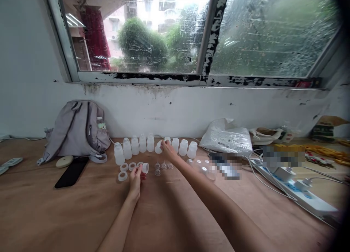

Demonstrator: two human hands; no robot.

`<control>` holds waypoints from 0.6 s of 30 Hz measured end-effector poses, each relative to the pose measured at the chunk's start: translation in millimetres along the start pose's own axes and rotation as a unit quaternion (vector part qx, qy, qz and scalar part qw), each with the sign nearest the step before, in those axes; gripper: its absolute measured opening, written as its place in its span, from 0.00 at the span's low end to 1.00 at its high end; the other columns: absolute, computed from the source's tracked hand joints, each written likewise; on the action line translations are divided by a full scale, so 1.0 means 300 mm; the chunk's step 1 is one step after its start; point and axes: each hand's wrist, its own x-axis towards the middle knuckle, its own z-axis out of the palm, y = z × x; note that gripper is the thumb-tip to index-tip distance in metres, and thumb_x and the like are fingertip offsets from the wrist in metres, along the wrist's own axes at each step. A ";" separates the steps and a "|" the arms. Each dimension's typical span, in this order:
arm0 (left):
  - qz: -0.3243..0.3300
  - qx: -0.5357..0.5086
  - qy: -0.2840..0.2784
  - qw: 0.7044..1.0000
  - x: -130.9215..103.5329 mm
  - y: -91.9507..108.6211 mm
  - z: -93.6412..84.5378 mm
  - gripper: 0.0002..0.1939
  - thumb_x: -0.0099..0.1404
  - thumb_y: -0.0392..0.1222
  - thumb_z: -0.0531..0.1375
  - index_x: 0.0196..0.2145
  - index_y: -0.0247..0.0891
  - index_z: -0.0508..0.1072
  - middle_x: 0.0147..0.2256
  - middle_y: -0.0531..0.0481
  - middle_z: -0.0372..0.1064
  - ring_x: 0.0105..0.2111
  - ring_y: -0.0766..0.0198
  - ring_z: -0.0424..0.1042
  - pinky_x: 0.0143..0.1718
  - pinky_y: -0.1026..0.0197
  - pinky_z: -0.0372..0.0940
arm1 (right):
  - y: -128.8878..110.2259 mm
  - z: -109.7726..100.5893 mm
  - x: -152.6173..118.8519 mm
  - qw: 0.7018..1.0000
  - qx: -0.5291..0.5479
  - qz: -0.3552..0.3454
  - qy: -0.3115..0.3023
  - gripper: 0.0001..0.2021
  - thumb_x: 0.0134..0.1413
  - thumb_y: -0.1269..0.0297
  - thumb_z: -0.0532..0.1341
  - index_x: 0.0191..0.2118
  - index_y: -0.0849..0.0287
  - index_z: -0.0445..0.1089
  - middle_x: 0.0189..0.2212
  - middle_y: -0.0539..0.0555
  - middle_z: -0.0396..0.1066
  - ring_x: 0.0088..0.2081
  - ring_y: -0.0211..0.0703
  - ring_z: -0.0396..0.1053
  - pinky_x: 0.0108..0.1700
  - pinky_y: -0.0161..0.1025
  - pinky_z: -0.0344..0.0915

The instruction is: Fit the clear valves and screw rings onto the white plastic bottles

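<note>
My left hand (135,182) is closed, its fingertips pinching a translucent bottle collar (146,167) turned on its side. Whether anything sits inside the collar I cannot tell. My right hand (168,150) reaches to the back row, fingers closed at the upper edge of a small frosted bottle (158,147) that looks tilted. Left of it stand several bottles with domed tops (135,146); on its right are open-necked bottles (183,148). Loose collars (123,176) lie beside my left hand. Clear nipples (163,166) lie between the hands, and clear caps (203,169) lie beyond my right forearm.
A grey backpack (79,130), a black phone (71,173) and a round cream disc (65,161) are at left. A silvery plastic package (226,137) lies against the wall at right. A white power strip (306,197) with plugs and cables stretches along the right side.
</note>
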 end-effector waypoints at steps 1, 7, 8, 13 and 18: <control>0.004 0.005 0.001 1.000 0.001 0.002 -0.002 0.19 0.49 0.56 0.59 0.28 0.35 0.66 0.21 0.55 0.63 0.19 0.71 0.63 0.21 0.68 0.58 | 0.004 -0.016 -0.031 1.000 0.008 -0.010 0.015 0.08 0.55 0.68 0.48 0.40 0.60 0.59 0.42 0.60 0.58 0.35 0.42 0.63 0.32 0.37 0.59; 0.045 0.058 -0.011 0.997 -0.021 0.003 0.013 0.20 0.49 0.57 0.57 0.21 0.35 0.64 0.17 0.57 0.59 0.16 0.72 0.58 0.18 0.69 0.54 | 0.050 -0.137 -0.278 0.970 0.152 -0.080 0.170 0.07 0.52 0.65 0.51 0.38 0.57 0.60 0.36 0.55 0.61 0.36 0.43 0.63 0.39 0.40 0.61; 0.048 0.066 -0.015 0.997 -0.026 0.002 0.019 0.20 0.50 0.57 0.57 0.21 0.36 0.64 0.16 0.57 0.58 0.16 0.72 0.58 0.17 0.69 0.53 | 0.058 -0.144 -0.323 0.967 0.163 -0.080 0.177 0.09 0.51 0.65 0.52 0.40 0.57 0.59 0.36 0.55 0.62 0.37 0.44 0.63 0.40 0.40 0.61; 0.053 0.076 -0.046 0.995 -0.052 -0.007 0.046 0.19 0.51 0.56 0.57 0.18 0.37 0.61 0.13 0.59 0.55 0.14 0.72 0.56 0.17 0.69 0.50 | 0.084 -0.094 -0.489 0.957 0.178 -0.127 0.189 0.21 0.47 0.66 0.55 0.49 0.57 0.53 0.40 0.58 0.62 0.41 0.48 0.63 0.43 0.45 0.61; 0.033 0.067 -0.059 0.995 -0.076 -0.016 0.059 0.20 0.50 0.57 0.57 0.18 0.37 0.59 0.14 0.59 0.54 0.14 0.73 0.54 0.15 0.70 0.47 | 0.087 -0.007 -0.532 0.944 0.267 -0.080 0.174 0.27 0.48 0.66 0.56 0.53 0.57 0.45 0.42 0.60 0.62 0.41 0.46 0.64 0.41 0.44 0.63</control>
